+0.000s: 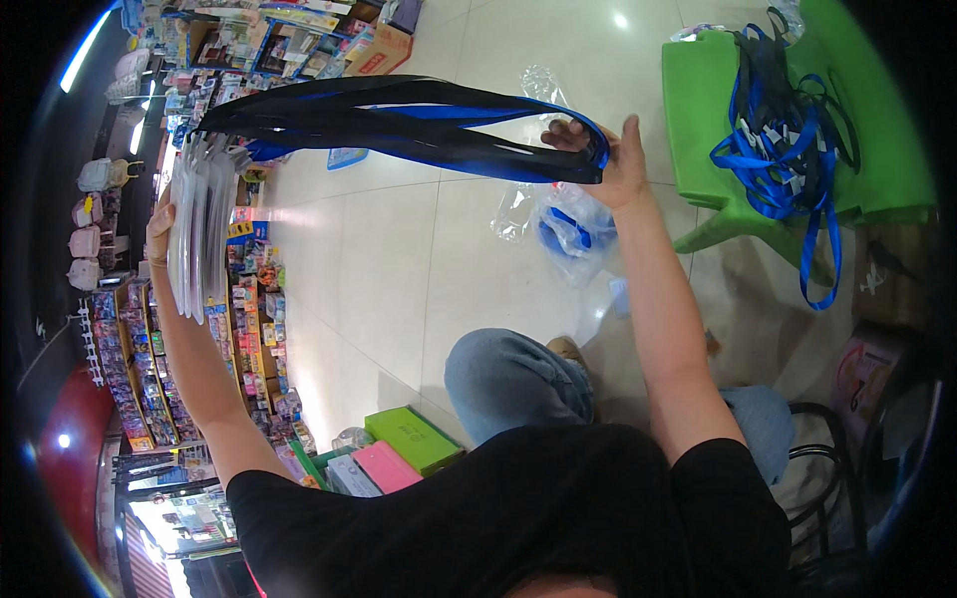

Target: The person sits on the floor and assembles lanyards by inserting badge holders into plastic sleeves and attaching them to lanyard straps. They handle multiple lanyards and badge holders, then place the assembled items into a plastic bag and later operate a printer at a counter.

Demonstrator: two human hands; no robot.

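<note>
A bundle of black and blue lanyards (419, 123) is stretched sideways in front of me. Its looped end passes around my right hand (617, 161), whose thumb points up and whose fingers show inside the loop. At the other end, metal clips join the straps to a stack of clear plastic badge holders (200, 232). My left hand (159, 228) is at the outer side of that stack and grips it; part of the hand is hidden behind the holders. More blue and black lanyards (785, 149) lie tangled on a green plastic stool, one loop hanging over its edge.
The green stool (691, 119) stands at the right. Clear plastic bags (576, 232) with something blue inside lie on the tiled floor. Green and pink boxes (411, 437) are beside my knee. Stocked shelves (254, 321) line the left; a black metal chair (822, 456) stands lower right.
</note>
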